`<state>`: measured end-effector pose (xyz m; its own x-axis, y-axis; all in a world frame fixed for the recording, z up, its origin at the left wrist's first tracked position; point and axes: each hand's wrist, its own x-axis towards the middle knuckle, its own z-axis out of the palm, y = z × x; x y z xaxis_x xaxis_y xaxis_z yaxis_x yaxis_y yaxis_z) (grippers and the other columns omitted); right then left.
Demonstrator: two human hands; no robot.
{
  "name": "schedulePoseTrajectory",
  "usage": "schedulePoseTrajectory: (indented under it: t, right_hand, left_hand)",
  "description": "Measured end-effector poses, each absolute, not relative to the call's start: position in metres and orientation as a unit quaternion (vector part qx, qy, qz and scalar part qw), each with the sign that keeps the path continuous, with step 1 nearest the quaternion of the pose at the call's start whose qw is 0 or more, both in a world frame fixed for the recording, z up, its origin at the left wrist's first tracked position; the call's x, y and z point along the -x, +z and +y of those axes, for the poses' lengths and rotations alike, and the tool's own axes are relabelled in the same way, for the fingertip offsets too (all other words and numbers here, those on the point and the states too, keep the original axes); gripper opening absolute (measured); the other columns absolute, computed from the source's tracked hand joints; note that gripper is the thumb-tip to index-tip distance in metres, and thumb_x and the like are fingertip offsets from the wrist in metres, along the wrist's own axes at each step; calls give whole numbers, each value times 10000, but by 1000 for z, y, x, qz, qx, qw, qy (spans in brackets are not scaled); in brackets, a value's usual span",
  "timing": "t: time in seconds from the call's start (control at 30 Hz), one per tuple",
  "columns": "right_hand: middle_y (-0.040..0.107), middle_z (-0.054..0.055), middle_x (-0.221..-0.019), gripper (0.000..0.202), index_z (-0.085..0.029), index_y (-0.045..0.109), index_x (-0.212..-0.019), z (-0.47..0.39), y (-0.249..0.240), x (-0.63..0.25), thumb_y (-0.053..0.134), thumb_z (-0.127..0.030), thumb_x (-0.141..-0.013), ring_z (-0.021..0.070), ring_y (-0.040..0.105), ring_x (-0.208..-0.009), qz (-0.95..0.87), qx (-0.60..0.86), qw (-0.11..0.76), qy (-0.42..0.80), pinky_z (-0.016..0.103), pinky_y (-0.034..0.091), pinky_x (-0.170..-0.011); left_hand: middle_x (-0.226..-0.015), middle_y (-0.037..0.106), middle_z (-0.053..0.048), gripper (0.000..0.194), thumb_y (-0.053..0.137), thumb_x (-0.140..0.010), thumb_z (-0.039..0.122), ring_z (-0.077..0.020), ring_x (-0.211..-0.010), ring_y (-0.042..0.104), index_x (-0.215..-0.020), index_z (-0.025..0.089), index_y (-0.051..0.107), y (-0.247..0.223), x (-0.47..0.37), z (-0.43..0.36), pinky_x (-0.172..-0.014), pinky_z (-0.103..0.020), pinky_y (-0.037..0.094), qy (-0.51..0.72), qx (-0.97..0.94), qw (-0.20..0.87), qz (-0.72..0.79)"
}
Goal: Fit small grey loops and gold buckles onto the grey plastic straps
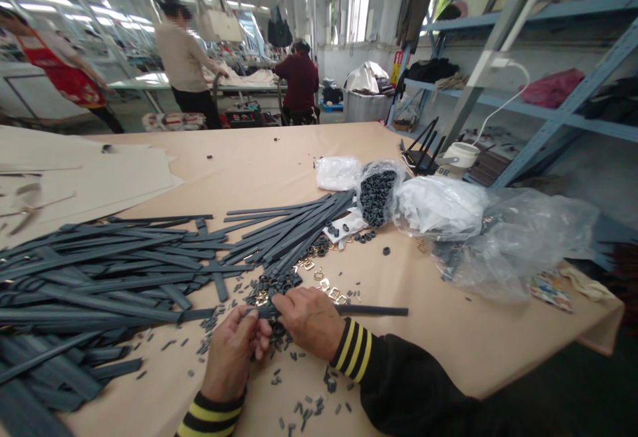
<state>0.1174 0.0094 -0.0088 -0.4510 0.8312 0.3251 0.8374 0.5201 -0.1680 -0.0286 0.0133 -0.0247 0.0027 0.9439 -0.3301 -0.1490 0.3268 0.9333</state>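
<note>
Both hands pinch one dark grey flat strap (369, 310) lying on the tan surface (438, 331): left hand (234, 350) closed at its end, right hand (309, 321) steadying alongside; small brass buckles (323, 284) lie just beyond the grip.

Factory workshop: strap piles (124, 264), metal shelving (523, 105), co-workers (187, 65).

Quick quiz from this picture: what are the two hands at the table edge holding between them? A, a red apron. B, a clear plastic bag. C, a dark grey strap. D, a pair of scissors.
C: the left hand and right hand both pinch one dark grey strap that runs out to the right across the tan table, above scattered small dark loops and brass buckles.
</note>
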Motion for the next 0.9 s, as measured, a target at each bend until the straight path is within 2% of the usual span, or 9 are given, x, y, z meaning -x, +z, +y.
schedulePoseTrajectory:
  t: [0.17,0.33,0.53,0.67,0.8,0.9]
  right_hand:
    - [548,29,-733,60,-158,481,-774,9,-7,-118,442,-133,-813,173,496,-671,-857,487,169,-17,279,357,-575]
    - [548,26,-755,28,-163,490,-815,10,-9,-117,463,-169,-812,181,504,-700,-852,494,173,-9,285,374,-588]
    - [540,29,-746,87,-174,506,-783,10,-11,-119,441,-169,-840,166,512,-697,-848,506,157,0,264,376,-589]
    - [551,24,-756,80,-183,515,-839,10,-11,-120,444,-220,-846,167,520,-716,-841,511,174,22,259,387,-611]
    - [568,36,-796,205,-169,523,-862,10,-11,-122,450,-359,-834,176,528,-763,-832,513,201,67,262,408,-647]
    - [575,31,-808,181,-171,530,-857,11,-12,-123,440,-327,-843,166,535,-768,-827,516,204,87,250,412,-649]
  left_hand:
    - [-459,554,47,274,591,-622,342,-79,-328,446,-726,178,397,-22,27,13,-274,-143,327,446,-361,605,552]
    - [-462,549,45,253,585,-636,336,-78,-333,442,-705,177,401,-23,28,13,-279,-144,323,445,-368,603,550]
    - [-535,570,37,281,597,-648,356,-85,-405,487,-808,172,457,-25,28,13,-333,-158,373,460,-386,609,519]
    - [-515,562,41,281,574,-672,403,-66,-366,450,-787,170,468,-27,29,14,-330,-149,356,439,-437,561,549]
    - [-442,515,70,296,558,-661,418,-73,-324,421,-810,183,456,-22,27,13,-304,-153,332,421,-492,502,574]
    - [-432,502,76,315,560,-640,428,-81,-317,419,-810,188,449,-17,25,13,-290,-160,331,416,-499,483,587]
